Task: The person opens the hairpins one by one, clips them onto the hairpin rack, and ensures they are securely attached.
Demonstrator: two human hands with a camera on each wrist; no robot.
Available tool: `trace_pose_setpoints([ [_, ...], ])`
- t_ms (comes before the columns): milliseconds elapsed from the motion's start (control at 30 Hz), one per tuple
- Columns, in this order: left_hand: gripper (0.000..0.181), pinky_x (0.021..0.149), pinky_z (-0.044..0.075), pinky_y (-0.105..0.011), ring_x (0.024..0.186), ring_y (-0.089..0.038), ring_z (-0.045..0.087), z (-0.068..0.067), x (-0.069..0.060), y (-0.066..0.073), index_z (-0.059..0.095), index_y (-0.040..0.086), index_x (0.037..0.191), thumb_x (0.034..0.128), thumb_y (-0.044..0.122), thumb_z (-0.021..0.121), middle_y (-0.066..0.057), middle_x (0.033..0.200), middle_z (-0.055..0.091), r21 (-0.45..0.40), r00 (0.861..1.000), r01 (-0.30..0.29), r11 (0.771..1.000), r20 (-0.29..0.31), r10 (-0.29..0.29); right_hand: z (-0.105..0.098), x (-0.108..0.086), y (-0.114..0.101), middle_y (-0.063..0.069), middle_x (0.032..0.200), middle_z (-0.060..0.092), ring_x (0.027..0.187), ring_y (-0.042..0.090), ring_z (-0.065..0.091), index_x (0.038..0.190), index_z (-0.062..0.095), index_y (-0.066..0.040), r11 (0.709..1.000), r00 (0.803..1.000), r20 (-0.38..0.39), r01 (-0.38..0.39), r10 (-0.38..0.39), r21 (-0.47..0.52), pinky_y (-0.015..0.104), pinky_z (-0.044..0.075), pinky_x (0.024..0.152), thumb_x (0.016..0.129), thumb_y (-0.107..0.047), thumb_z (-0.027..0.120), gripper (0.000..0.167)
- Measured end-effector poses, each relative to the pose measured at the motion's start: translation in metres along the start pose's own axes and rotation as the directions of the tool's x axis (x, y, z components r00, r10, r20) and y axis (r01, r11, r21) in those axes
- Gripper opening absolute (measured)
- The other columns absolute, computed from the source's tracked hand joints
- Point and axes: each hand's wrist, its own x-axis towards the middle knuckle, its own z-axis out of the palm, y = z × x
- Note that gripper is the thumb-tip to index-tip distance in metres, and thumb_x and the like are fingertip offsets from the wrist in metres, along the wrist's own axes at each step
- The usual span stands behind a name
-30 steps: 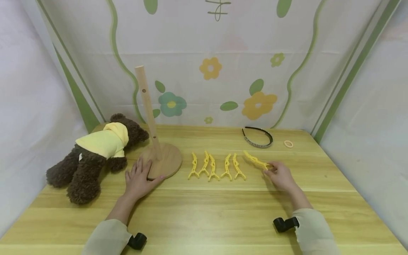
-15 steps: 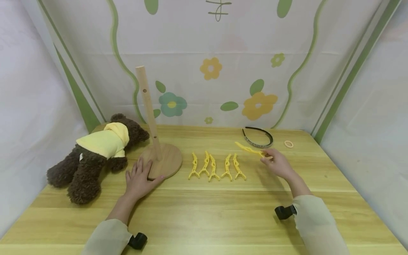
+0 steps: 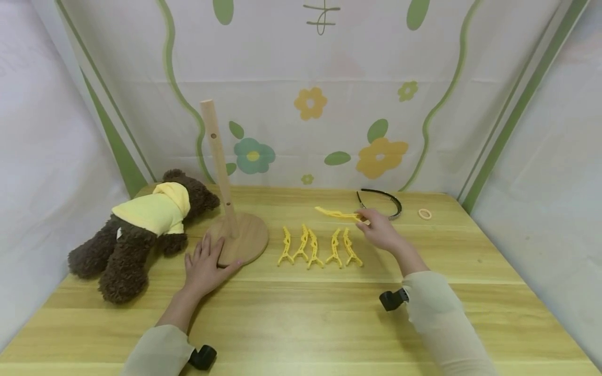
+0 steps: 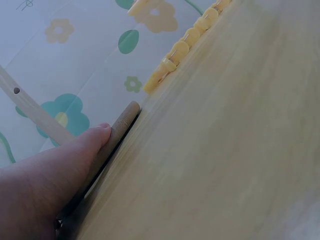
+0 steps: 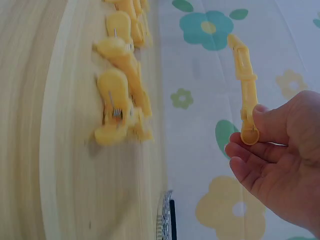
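Note:
My right hand point(image 3: 382, 232) pinches one end of a yellow hair clip point(image 3: 335, 213) and holds it above the table, behind the row of clips. In the right wrist view that clip point(image 5: 246, 82) stands upright between thumb and fingers. Several more yellow hair clips point(image 3: 312, 248) lie in a row on the table, their forked ends toward me. My left hand point(image 3: 203, 269) rests with spread fingers on the round base point(image 3: 251, 237) of a wooden stand, whose post point(image 3: 219, 156) rises with holes in it. In the left wrist view the thumb point(image 4: 95, 140) lies along the base's edge.
A brown teddy bear point(image 3: 150, 214) in a yellow hoodie lies left of the stand. Behind my right hand is a black headband point(image 3: 397, 202), partly covered, with a beige hair tie point(image 3: 425, 214) to its right. A flowered cloth point(image 3: 282, 62) hangs behind the table.
My right hand has lifted the hair clip off the table's right side and carried it leftward, to above and behind the row. My left hand stays on the base.

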Motion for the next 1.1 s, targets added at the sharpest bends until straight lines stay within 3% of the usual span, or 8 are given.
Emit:
trace_pose_setpoints([
  [233,0.087,0.086,-0.003,-0.064,0.121,-0.047,0.005,0.0,-0.001,0.0,0.027,0.005,0.136,0.0742,0.063,0.048,-0.025,0.139,0.002,0.005,1.0,0.012,1.0,0.015,-0.012,0.022,0.021,-0.023,0.021,0.108,0.048,0.093,0.03,0.05,0.118,0.045,0.009,0.999,0.999,0.013,0.037,-0.037,-0.005,0.037,0.044,0.075,0.087,-0.003,0.048,0.032],
  [500,0.086,0.086,-0.002,-0.064,0.121,-0.047,0.006,0.0,0.0,0.0,0.028,0.004,0.135,0.0744,0.062,0.049,-0.025,0.139,0.003,0.007,1.0,0.006,1.0,0.001,-0.006,0.043,0.04,-0.047,0.017,0.096,0.054,0.084,0.025,0.051,0.106,0.053,0.008,0.996,0.996,-0.039,0.074,-0.076,-0.045,0.036,0.043,0.073,0.083,-0.001,0.054,0.025],
  [1100,0.088,0.087,-0.004,-0.064,0.122,-0.047,0.004,0.002,0.0,-0.002,0.026,0.005,0.136,0.0742,0.063,0.047,-0.023,0.14,0.001,-0.001,1.0,0.015,1.0,0.016,-0.015,0.092,0.066,-0.091,0.009,0.084,0.054,0.071,0.017,0.049,0.099,0.057,0.005,0.998,0.999,-0.04,0.032,-0.03,0.061,0.028,0.043,0.063,0.083,-0.001,0.055,0.017],
])
